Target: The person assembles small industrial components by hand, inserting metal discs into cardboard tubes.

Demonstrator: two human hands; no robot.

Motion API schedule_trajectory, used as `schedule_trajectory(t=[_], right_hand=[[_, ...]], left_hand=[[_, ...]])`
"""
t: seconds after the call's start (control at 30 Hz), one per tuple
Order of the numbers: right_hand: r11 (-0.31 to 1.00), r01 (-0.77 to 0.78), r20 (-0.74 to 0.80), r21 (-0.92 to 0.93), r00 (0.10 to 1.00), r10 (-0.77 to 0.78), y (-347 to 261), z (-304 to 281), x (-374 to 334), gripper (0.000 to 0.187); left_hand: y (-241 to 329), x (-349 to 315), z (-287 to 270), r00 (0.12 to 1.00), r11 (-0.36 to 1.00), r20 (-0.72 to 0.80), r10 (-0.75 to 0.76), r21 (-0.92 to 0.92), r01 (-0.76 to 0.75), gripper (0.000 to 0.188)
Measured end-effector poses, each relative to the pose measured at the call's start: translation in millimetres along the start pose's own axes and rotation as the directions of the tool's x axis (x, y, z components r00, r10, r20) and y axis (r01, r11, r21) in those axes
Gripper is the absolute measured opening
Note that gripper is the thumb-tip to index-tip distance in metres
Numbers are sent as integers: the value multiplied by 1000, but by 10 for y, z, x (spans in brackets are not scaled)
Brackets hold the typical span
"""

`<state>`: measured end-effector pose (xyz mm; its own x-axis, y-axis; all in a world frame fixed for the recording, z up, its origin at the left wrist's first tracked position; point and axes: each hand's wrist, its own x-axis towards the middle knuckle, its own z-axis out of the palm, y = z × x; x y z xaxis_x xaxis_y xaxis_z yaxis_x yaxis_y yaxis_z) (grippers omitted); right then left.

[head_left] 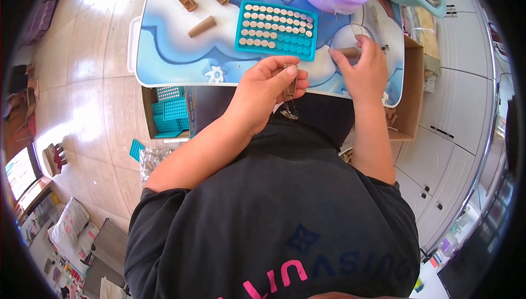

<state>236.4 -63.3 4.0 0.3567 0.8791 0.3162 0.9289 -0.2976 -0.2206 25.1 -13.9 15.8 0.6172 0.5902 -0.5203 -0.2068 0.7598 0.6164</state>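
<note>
The person wears a black short-sleeved shirt (pixel 246 206). Pink lettering (pixel 272 281) marks its front, near a dark diamond-shaped emblem (pixel 303 238).

Bare tabletop (pixel 178 60) opens left of the teal tray (pixel 257 50), interrupted by a brown tube (pixel 203 26). A purple basin (pixel 335 7) crowds the tray's far right corner.

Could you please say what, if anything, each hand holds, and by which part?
The left hand pinches a brown piece near its upper end; whether the right hand grips a tube is unclear.
</note>
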Motion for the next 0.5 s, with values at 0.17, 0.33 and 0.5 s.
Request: schedule_trajectory(t=[0.17, 0.33, 0.5], right_hand=[[941, -65, 14, 331, 998, 64, -39, -29, -59, 57], [595, 96, -2, 798, 988, -157, -414, -265, -271, 64], [670, 192, 54, 717, 943, -328, -581, -302, -328, 68]], left_hand=[[2, -14, 6, 1000, 1000, 6, -14, -16, 14, 27], [-12, 7, -50, 997, 992, 63, -50, -116, 57, 31], [-31, 7, -82, 992, 987, 124, -39, -148, 57, 31]])
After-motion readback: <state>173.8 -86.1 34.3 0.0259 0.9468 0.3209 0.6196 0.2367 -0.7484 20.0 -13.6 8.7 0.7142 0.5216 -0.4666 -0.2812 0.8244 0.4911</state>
